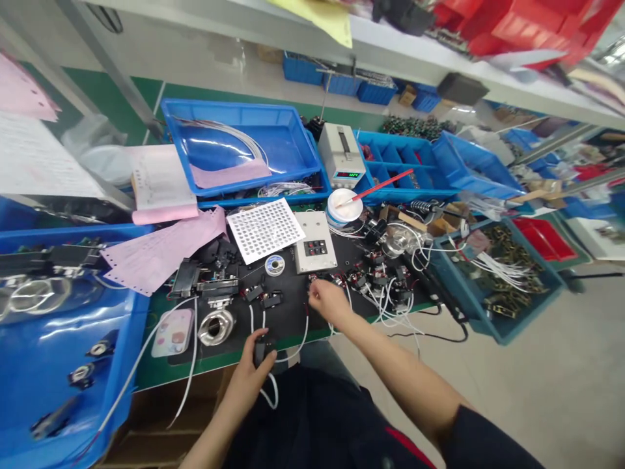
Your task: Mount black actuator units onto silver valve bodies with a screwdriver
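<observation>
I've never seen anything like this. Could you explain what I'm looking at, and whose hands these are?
There is no machine arm here: these are a person's own two bare hands. The one picture comes from a camera worn on that person's head, looking forward and down at a workbench.

The left hand holds a small black box near the bench's front edge. The right hand is over the dark mat, its fingers drawn together; whatever they may pinch is too small to make out.

Around them lie a spool, a dotted sheet, a metal fitting and a tangle of white cables. Farther back is a white tub with a red stick.
</observation>
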`<state>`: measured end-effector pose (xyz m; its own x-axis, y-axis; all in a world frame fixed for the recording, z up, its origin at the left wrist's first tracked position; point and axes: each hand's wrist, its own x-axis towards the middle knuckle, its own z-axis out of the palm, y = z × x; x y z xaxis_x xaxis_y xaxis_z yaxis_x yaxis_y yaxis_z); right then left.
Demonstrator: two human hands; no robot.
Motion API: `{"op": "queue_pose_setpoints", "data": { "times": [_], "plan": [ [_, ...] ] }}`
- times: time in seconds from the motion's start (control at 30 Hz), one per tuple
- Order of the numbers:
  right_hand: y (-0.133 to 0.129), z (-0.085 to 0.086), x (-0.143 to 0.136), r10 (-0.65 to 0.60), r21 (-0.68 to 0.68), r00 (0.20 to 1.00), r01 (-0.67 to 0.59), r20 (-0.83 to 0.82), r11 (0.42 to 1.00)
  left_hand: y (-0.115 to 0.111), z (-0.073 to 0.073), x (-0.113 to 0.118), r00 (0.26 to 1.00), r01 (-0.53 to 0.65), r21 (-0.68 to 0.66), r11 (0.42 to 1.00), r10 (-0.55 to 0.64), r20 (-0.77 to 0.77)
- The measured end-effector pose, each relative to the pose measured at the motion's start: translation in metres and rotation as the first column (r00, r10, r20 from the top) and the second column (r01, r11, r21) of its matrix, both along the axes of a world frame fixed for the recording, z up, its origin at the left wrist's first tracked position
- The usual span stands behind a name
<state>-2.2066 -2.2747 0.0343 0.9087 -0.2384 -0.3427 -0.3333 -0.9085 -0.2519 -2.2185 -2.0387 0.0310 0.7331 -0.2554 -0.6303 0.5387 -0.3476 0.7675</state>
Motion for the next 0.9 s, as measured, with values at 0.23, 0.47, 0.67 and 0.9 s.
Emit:
{"op": "queue_pose_setpoints", "data": {
  "times": [0.23,0.47,0.67,0.9],
  "plan": [
    [-0.168,0.0,0.028,-0.354,-0.002,0.935,0.354,-0.01,0.935,-0.069,-0.026,0.021,0.618,0.462,0.597,0.656,-0.721,0.313],
    [-0.197,-0.008,0.014,-0.478,0.25,0.864,0.433,0.158,0.866,-0.099,-0.04,0.025,0.568,0.334,0.792,0.511,-0.78,0.263],
    [-0.177,-0.003,-0.102,-0.632,0.658,0.775,0.467,0.017,0.591,-0.12,-0.02,0.007,0.583,0.075,0.897,0.436,-0.749,0.315],
    [-0.225,-0.052,-0.248,-0.971,0.757,0.059,0.638,-0.23,-0.141,-0.174,-0.036,0.036,0.589,0.229,0.794,0.563,-0.73,0.347]
  ]
}}
